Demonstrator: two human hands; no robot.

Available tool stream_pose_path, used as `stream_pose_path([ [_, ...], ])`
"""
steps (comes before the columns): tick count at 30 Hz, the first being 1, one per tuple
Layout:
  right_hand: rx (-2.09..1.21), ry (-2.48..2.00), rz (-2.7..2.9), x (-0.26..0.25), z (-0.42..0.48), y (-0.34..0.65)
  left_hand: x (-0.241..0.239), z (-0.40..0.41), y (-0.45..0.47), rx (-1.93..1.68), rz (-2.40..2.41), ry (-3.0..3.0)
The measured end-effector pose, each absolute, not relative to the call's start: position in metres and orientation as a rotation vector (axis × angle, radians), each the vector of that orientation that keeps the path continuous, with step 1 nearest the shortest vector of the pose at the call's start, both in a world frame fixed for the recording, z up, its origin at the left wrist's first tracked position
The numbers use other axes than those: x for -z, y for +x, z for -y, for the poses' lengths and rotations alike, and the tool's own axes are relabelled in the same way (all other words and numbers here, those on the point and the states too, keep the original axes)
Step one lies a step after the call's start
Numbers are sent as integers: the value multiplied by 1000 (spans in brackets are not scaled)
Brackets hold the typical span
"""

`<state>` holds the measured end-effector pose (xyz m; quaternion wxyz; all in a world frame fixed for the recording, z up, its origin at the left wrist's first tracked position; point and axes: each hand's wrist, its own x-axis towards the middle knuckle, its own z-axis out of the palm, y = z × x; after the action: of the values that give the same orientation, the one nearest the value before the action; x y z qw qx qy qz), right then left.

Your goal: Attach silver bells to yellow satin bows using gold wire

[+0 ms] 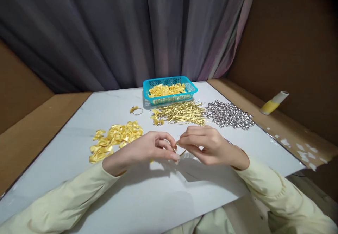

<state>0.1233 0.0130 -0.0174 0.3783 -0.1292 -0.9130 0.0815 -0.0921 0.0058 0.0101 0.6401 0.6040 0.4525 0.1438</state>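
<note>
My left hand (155, 146) and my right hand (208, 144) meet over the front middle of the white table (163, 198). Between them is a thin gold wire tie (183, 153), curved into a small loop, with the fingertips of both hands pinched on it. My fingers cover much of the tie. Left of my left hand lies a pile of yellow satin bows (116, 137). Beyond my hands is a heap of straight gold wire ties (182, 112), with a few loose bows (156, 116) at its left end. A heap of silver beads (229, 114) lies behind my right hand.
A blue plastic basket (171, 99) of yellow bows stands at the back. A bow on a wire ring (137, 111) lies left of the ties. On the brown ledge at right stand a yellow-and-white cylinder (274, 103) and white scraps (303, 153). A grey curtain (118, 33) hangs behind.
</note>
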Motion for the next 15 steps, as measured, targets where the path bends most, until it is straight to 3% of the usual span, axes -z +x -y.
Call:
stream_pose_path([
  [8, -1411, -486, 1884, 7, -20, 131, -12, -3, -91, -459, -980, 1504],
  [15, -1839, -372, 1680, 21, -29, 132, -11, -6, -100, -374, -754, 1362],
])
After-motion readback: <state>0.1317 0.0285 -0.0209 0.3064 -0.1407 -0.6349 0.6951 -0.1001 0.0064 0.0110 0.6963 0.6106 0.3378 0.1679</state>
